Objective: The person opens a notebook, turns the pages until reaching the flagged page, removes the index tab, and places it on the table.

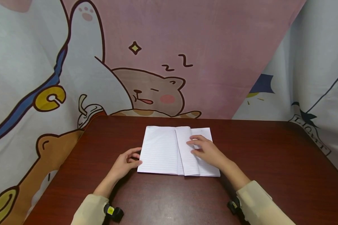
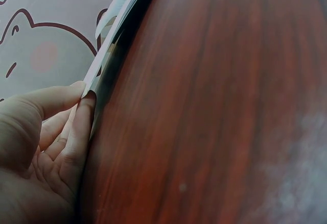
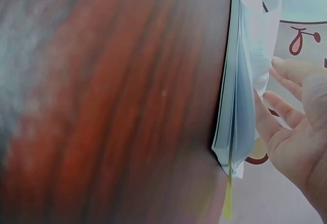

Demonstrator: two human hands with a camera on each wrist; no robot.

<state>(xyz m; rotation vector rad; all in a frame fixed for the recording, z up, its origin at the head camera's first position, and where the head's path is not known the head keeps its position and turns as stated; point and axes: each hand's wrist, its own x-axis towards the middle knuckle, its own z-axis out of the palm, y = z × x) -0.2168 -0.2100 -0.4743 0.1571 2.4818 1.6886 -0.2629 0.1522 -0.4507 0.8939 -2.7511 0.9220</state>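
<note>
An open notebook [image 1: 159,150] with white lined pages lies on the dark wooden table. My left hand [image 1: 124,164] pinches its left edge, thumb above and fingers beneath, as the left wrist view shows close up. Near the middle, a page [image 1: 188,162] stands partly raised and curves over the right-hand side. On that raised page rest the fingertips of my right hand [image 1: 209,153], which reaches in from the right with fingers spread and loosely bent. The right wrist view shows the fingers [image 3: 286,71] at the page's outer face and the notebook's layered page edges side-on.
The reddish-brown table [image 1: 270,162] extends around the notebook on all sides. Behind it hangs a cartoon-printed cloth [image 1: 214,62], with more cloth along the left and right. A black wrist camera [image 1: 116,214] sits at my left cuff.
</note>
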